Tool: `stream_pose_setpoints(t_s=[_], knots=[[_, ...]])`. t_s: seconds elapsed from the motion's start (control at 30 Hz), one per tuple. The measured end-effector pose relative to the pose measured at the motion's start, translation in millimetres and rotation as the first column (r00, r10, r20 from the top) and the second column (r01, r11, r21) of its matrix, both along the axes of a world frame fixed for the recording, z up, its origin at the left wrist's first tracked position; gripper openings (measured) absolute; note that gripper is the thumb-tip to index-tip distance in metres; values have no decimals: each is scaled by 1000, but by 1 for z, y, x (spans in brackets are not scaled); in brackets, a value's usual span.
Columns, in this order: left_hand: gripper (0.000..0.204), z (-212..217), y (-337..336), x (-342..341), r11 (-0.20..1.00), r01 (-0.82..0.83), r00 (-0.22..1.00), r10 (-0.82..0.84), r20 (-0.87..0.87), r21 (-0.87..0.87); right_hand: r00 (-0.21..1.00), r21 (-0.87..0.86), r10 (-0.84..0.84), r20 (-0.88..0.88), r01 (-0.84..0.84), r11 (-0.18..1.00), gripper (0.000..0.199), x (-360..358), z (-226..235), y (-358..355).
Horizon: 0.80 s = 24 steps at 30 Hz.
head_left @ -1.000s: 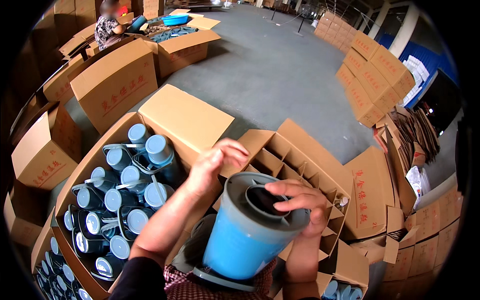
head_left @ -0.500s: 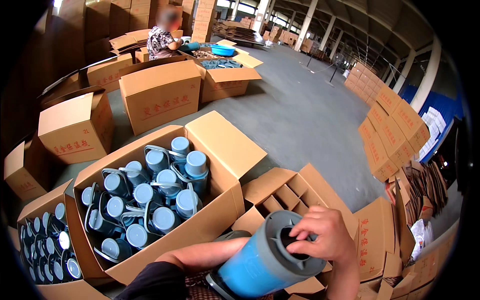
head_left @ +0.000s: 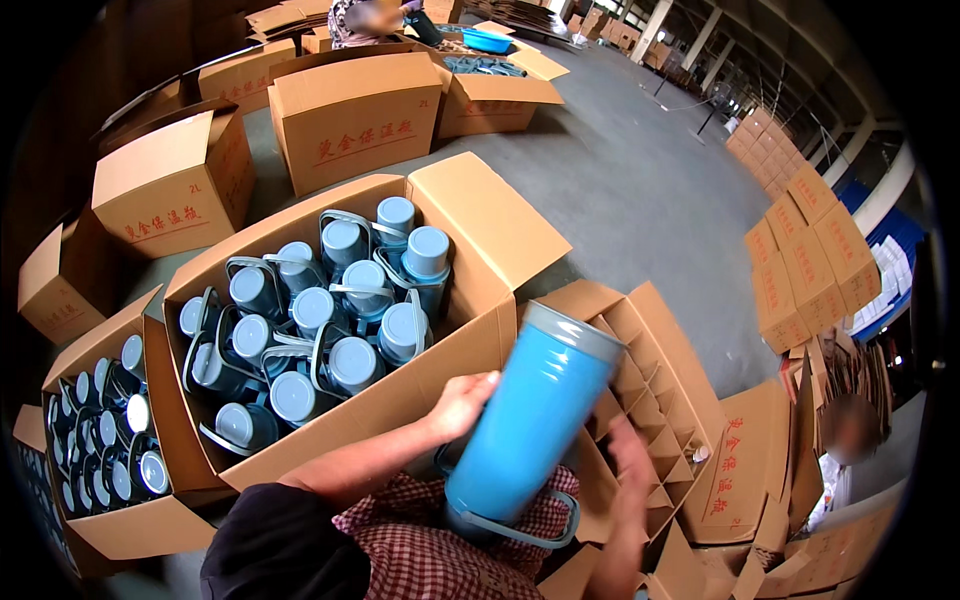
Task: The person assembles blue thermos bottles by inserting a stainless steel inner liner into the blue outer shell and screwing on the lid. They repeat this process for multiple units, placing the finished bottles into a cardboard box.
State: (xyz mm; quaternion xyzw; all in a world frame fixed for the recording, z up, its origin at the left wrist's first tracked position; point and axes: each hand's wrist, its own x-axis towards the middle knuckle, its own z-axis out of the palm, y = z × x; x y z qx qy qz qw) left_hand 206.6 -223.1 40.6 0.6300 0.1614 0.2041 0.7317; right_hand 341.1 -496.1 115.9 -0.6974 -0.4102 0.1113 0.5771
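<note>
A shiny blue thermos jug (head_left: 540,410) with a grey band at its raised end leans across the lower middle. Its carrying handle loops out at the low end, over my checked apron. My left hand (head_left: 462,405) grips it from the left, thumb against the blue side, the other fingers hidden behind. Just right of the jug is my right hand (head_left: 628,465), apart from it and smeared by motion. Beyond my left arm, a large open carton (head_left: 440,375) holds several blue-grey jugs (head_left: 355,365) with lids and looped handles.
Right of the jug lies an open carton with cardboard dividers (head_left: 650,400). Another carton (head_left: 160,400) full of jugs stands far left. Closed cartons (head_left: 350,120) line the back, near a co-worker (head_left: 365,25) and a blue basin (head_left: 487,41). Another person (head_left: 850,430) appears at right.
My right hand has left the jug's grey end opening and moved down beside it. The jug stands more upright, its grey end farther away. My left hand now shows at its side. The view has tilted down.
</note>
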Motion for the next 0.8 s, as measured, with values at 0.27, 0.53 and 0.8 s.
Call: stream_pose_setpoints(t_s=[0.27,0.53,0.8], knots=[[24,-15,-20,-54,839,-197,975,117,-186,-507,987,-106,144,-71,-151,983,58,-139,-70,-49],[12,3,22,-35,717,-308,951,239,-195,-625,930,-263,345,125,-305,915,45,-102,1,15],[23,27,116,-19,689,-183,980,76,-182,-701,765,89,375,-524,-388,917,27,-71,70,142]])
